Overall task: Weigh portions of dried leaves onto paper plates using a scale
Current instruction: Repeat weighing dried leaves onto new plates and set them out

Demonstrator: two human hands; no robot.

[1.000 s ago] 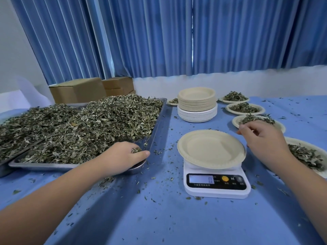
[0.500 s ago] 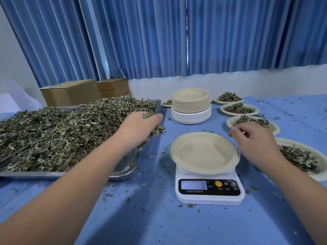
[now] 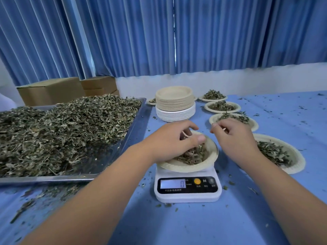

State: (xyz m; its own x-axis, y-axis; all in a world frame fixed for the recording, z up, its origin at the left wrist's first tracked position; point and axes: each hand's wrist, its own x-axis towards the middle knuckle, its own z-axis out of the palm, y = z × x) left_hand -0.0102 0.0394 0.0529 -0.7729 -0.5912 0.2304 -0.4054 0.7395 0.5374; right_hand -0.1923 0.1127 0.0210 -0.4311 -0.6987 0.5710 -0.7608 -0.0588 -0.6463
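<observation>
Head view: a white scale (image 3: 187, 190) stands on the blue counter (image 3: 177, 223), near the front edge and just right of centre. Its display shows 0. A pale paper plate (image 3: 211, 156) rests on top of the scale, with a small heap of dried leaves (image 3: 192, 155) in it.

The left hand (image 3: 169, 142) is over the plate's left half. Its fingers (image 3: 189, 128) curl down round a bunch of the leaves and the thumb lies along the front. The bunch touches the heap below.

The right hand (image 3: 235, 138) is just beside the plate's right rim. Its fingers are curled in, with the thumb tip close to the forefinger. I cannot tell whether they pinch anything or touch the rim.

To the left lies a metal tray (image 3: 53, 179) holding a deep pile (image 3: 62, 131) of the same dried leaves. Its near right corner is bare metal. Behind the scale stands a stack (image 3: 175, 103) of unused plates, tan ones on white ones.

Four filled plates run in a row along the right: the nearest (image 3: 299, 161) beside the right wrist, the next (image 3: 254, 125) partly behind the right hand, then two more (image 3: 236, 107) (image 3: 223, 99) farther back. Another filled plate (image 3: 150, 101) peeks out left of the stack.

Leaf crumbs are scattered over the counter. Cardboard boxes (image 3: 53, 91) sit behind the tray, and blue curtains (image 3: 177, 41) hang behind everything.
</observation>
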